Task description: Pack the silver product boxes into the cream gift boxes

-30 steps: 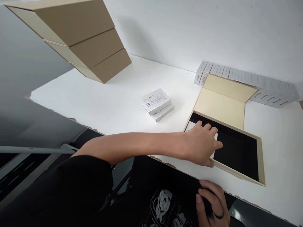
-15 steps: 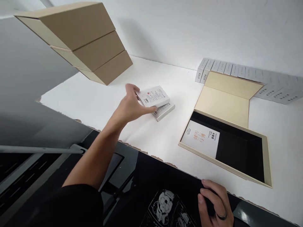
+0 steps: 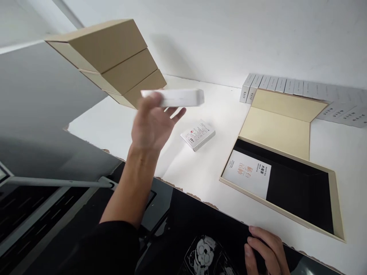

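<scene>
My left hand (image 3: pixel 150 128) is closed on a small white tea box (image 3: pixel 183 98), held up above the table with its narrow side towards me and slightly blurred. Below it, to the right, a similar white tea box (image 3: pixel 199 135) with printed text lies flat on the tabletop. My right hand (image 3: pixel 268 250) rests by the table's front edge, fingers loosely bent and apart, with nothing in them. Beyond that hand stands an open beige gift box (image 3: pixel 275 130) with a black interior. One white tea box (image 3: pixel 248 173) lies in its left part; bare black lining shows on the right.
Closed beige boxes (image 3: pixel 114 57) are stacked at the back left, near the table's left edge. Along the wall, behind the raised lid, runs a row of silver-grey small boxes (image 3: pixel 289 87). The white tabletop (image 3: pixel 197 172) has a chipped front edge.
My left hand has lifted the upper tea box off the other one and tipped it, so its side now faces me. The lower box stays on the table. My right hand remains by the edge.
</scene>
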Demonstrator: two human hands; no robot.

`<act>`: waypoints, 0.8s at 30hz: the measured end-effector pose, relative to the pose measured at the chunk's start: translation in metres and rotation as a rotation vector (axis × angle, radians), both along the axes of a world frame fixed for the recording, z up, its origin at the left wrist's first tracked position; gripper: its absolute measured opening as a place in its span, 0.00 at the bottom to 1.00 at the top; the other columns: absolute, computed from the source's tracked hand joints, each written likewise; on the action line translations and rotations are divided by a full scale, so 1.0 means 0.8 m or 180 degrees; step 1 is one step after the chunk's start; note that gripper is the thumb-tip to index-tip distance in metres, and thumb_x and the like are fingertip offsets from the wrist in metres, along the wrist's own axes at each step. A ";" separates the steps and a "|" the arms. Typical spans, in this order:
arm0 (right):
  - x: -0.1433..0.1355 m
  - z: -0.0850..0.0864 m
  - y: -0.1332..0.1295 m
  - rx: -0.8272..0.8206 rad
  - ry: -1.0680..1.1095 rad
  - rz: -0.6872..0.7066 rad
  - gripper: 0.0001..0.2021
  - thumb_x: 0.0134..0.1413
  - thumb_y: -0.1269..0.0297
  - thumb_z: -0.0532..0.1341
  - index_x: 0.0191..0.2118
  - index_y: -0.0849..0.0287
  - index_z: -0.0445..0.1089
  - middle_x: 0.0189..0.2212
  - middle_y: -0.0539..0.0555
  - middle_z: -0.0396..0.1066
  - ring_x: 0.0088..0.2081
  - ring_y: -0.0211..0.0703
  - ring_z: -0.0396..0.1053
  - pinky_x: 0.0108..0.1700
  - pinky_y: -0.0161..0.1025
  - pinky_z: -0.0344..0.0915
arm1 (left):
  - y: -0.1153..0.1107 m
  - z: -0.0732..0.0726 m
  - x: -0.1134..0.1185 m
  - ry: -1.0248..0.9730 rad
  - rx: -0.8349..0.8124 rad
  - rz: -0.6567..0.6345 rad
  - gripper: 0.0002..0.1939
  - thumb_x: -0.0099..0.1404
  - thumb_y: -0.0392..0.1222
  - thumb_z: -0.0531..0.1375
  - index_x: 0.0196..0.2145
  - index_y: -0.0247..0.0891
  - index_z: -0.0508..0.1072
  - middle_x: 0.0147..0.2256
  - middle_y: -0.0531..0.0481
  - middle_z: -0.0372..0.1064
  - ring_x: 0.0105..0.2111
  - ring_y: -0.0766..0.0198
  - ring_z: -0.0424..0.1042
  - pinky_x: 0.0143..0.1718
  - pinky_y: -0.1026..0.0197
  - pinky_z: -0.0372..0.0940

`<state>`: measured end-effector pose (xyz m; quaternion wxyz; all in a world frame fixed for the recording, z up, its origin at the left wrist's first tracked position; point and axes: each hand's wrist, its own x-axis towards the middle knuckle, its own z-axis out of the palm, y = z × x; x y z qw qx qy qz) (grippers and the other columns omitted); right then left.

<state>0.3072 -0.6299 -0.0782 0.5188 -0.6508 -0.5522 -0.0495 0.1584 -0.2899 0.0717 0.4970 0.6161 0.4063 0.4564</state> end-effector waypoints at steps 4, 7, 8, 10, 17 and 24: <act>0.002 -0.001 0.002 0.0053 -0.0110 0.0006 0.07 0.66 0.78 0.65 0.43 0.60 0.76 0.41 0.57 0.79 0.41 0.44 0.78 0.39 0.41 0.78 | -0.011 0.024 0.012 -0.0900 -0.0306 -0.0356 0.27 0.61 0.67 0.63 0.50 0.52 0.64 0.56 0.57 0.72 0.69 0.49 0.64 0.65 0.41 0.69; -0.001 0.001 0.008 0.0140 -0.0110 -0.0018 0.07 0.66 0.79 0.65 0.42 0.60 0.76 0.40 0.57 0.79 0.40 0.42 0.78 0.38 0.40 0.77 | -0.035 0.048 0.050 -0.0916 0.0012 -0.0848 0.24 0.63 0.56 0.67 0.47 0.48 0.60 0.57 0.54 0.70 0.64 0.53 0.71 0.65 0.45 0.71; -0.001 0.002 0.010 0.0174 -0.0088 -0.0051 0.07 0.66 0.79 0.65 0.41 0.60 0.76 0.40 0.57 0.79 0.40 0.42 0.78 0.38 0.39 0.77 | -0.046 0.056 0.068 -0.0736 0.0231 -0.1142 0.24 0.63 0.52 0.68 0.48 0.47 0.59 0.59 0.52 0.69 0.61 0.52 0.73 0.62 0.46 0.72; -0.002 0.003 0.013 0.0214 -0.0064 -0.0121 0.06 0.67 0.78 0.64 0.41 0.60 0.76 0.39 0.57 0.79 0.39 0.42 0.78 0.37 0.39 0.76 | -0.072 0.068 0.106 -0.0044 0.0770 -0.1893 0.27 0.61 0.47 0.69 0.52 0.45 0.59 0.62 0.47 0.66 0.58 0.51 0.75 0.56 0.48 0.75; 0.006 0.014 0.013 0.0047 -0.0291 0.0059 0.07 0.67 0.77 0.61 0.44 0.59 0.74 0.40 0.57 0.79 0.40 0.44 0.78 0.40 0.41 0.78 | -0.158 0.067 0.225 0.2995 0.3033 -0.4455 0.44 0.62 0.40 0.77 0.69 0.35 0.62 0.62 0.35 0.68 0.53 0.45 0.74 0.53 0.46 0.70; 0.001 0.028 0.015 -0.0072 -0.0081 0.0063 0.08 0.68 0.79 0.59 0.43 0.61 0.72 0.41 0.57 0.77 0.40 0.41 0.76 0.43 0.39 0.76 | -0.168 0.043 0.240 0.2837 0.2362 -0.4634 0.48 0.61 0.57 0.77 0.68 0.32 0.62 0.63 0.33 0.67 0.62 0.41 0.69 0.61 0.43 0.66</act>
